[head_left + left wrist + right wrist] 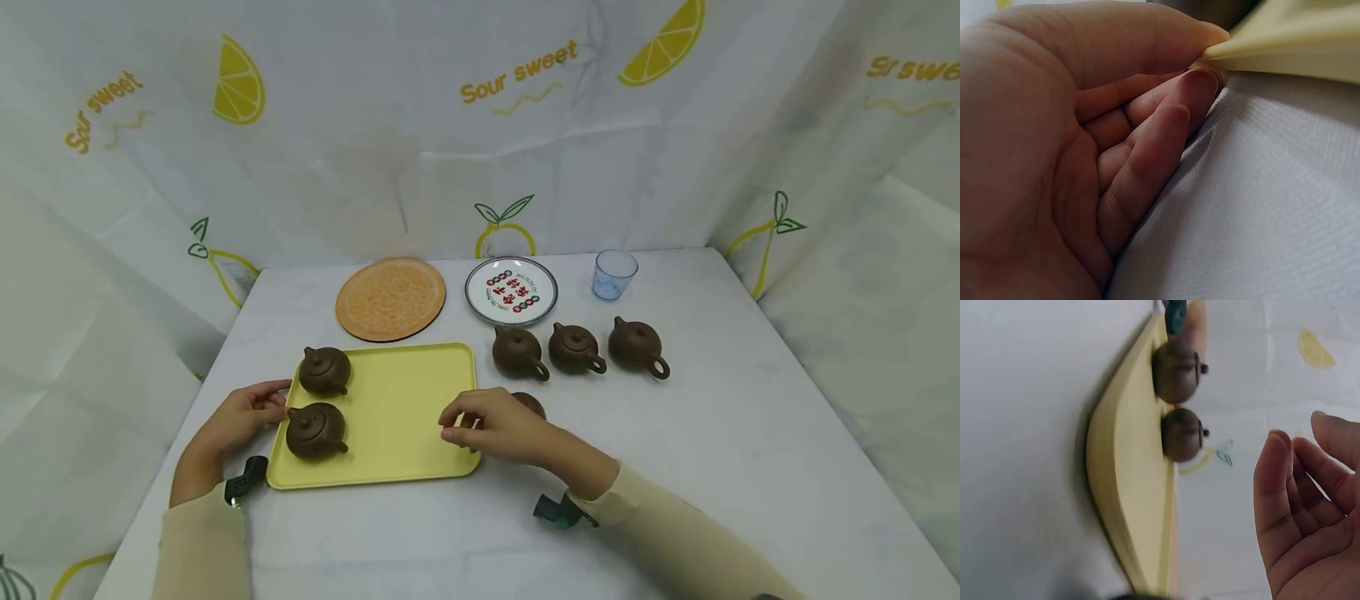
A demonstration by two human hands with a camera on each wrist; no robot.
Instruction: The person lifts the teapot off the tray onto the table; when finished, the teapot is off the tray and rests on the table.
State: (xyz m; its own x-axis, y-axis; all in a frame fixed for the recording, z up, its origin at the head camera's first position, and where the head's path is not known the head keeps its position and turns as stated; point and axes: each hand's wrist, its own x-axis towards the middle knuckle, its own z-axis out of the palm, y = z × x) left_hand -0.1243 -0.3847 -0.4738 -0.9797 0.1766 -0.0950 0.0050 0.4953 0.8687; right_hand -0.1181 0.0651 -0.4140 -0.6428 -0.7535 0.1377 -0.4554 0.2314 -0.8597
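My left hand (pixel 238 421) is at the left side of a yellow tray (pixel 405 417). In the left wrist view its thumb lies on the tray rim (pixel 1285 53) and the fingertips sit just under it, pinching the edge. Two small brown teapots, one at the back (pixel 325 372) and one nearer (pixel 316 432), stand on the tray's left part. Over the tray's right edge hovers my right hand (pixel 498 425), its fingers loosely bent with nothing between them. Another brown teapot (pixel 529 403) is mostly hidden behind that hand.
Behind and right of the tray stand three brown teapots: left (pixel 517 353), middle (pixel 574 348) and right (pixel 636 345). Farther back are a round tan board (pixel 391 299), a white plate (pixel 511 310) with red print and a blue glass (pixel 613 277). A printed cloth (pixel 337 167) hangs behind.
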